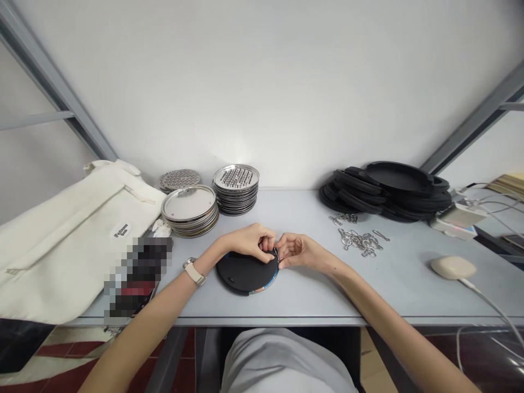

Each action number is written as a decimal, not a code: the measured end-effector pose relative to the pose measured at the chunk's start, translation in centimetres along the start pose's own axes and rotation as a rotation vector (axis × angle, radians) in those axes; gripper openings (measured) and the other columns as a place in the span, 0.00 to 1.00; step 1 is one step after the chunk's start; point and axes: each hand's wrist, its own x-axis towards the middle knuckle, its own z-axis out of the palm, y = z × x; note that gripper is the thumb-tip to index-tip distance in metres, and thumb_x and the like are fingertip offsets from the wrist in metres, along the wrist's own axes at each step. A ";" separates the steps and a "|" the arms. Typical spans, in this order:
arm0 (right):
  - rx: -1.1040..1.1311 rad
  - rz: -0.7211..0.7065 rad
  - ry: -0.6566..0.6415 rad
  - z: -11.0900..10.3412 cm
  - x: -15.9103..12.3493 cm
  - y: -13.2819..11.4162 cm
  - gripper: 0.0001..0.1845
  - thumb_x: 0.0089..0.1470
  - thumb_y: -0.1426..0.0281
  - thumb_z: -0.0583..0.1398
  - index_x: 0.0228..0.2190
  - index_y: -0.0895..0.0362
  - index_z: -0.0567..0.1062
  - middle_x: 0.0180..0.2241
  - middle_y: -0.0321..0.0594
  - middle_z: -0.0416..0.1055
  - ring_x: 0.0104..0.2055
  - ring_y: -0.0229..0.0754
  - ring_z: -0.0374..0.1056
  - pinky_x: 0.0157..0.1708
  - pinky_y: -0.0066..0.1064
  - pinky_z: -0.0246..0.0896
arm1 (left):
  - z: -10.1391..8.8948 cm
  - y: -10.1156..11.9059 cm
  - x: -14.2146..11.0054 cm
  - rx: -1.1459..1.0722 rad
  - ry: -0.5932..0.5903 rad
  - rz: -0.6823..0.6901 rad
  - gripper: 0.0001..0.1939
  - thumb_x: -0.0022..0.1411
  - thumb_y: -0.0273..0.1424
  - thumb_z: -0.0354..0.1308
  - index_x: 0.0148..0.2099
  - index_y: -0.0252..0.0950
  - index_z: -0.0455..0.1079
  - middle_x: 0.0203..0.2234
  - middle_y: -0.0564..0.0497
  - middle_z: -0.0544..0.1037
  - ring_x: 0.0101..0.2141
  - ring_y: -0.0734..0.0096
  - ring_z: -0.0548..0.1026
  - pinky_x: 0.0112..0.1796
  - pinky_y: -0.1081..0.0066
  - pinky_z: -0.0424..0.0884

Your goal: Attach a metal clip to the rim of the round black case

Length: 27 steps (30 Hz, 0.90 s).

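A black round case (245, 271) lies on the table in front of me, with a thin blue-and-orange rim showing along its right edge. My left hand (254, 243) reaches over its top, fingers curled and thumb bent at the upper right edge. At that same edge, my right hand (298, 252) pinches a small metal clip (277, 254) between thumb and fingers. The fingertips of both hands nearly meet there. How the clip joins the case is hidden by the fingers. Loose metal clips (360, 240) lie in a pile to the right.
Behind my left hand stand a stack of shiny round metal plates (189, 204) and a stack of metal grater discs (236, 188). Black round trays (393, 183) are piled at the back right. A cream bag (77, 240) lies left, and a cream corded device (453, 267) right.
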 end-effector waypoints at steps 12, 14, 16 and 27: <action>-0.096 0.026 0.011 0.5 -0.7 -0.6 0.22 0.43 0.66 0.68 0.39 0.57 0.70 0.29 0.34 0.71 0.33 0.35 0.68 0.39 0.31 0.64 | -1.0 1.5 -0.7 0.136 -0.079 0.004 0.10 0.50 0.31 0.62 0.31 0.35 0.63 0.25 0.56 0.66 0.27 0.78 0.64 0.28 0.77 0.61; -0.103 0.019 0.021 0.6 -0.8 -0.6 0.22 0.43 0.65 0.69 0.39 0.57 0.70 0.29 0.34 0.71 0.33 0.35 0.68 0.39 0.31 0.65 | -1.1 1.5 -0.9 0.190 -0.081 -0.023 0.10 0.50 0.31 0.61 0.31 0.35 0.63 0.25 0.56 0.66 0.26 0.77 0.65 0.28 0.77 0.61; -0.107 0.006 0.026 0.6 -0.9 -0.6 0.21 0.43 0.66 0.69 0.39 0.57 0.69 0.30 0.35 0.71 0.34 0.36 0.69 0.39 0.31 0.65 | -1.2 1.5 -1.0 0.250 -0.080 -0.046 0.09 0.50 0.31 0.60 0.29 0.35 0.62 0.24 0.57 0.66 0.26 0.77 0.64 0.27 0.76 0.60; -0.084 -0.026 0.041 0.5 -0.6 -0.1 0.20 0.42 0.66 0.69 0.36 0.58 0.69 0.30 0.35 0.71 0.33 0.36 0.69 0.38 0.31 0.66 | -0.6 1.9 -0.8 0.327 -0.055 -0.005 0.11 0.50 0.29 0.56 0.24 0.36 0.54 0.20 0.58 0.61 0.23 0.78 0.59 0.25 0.75 0.55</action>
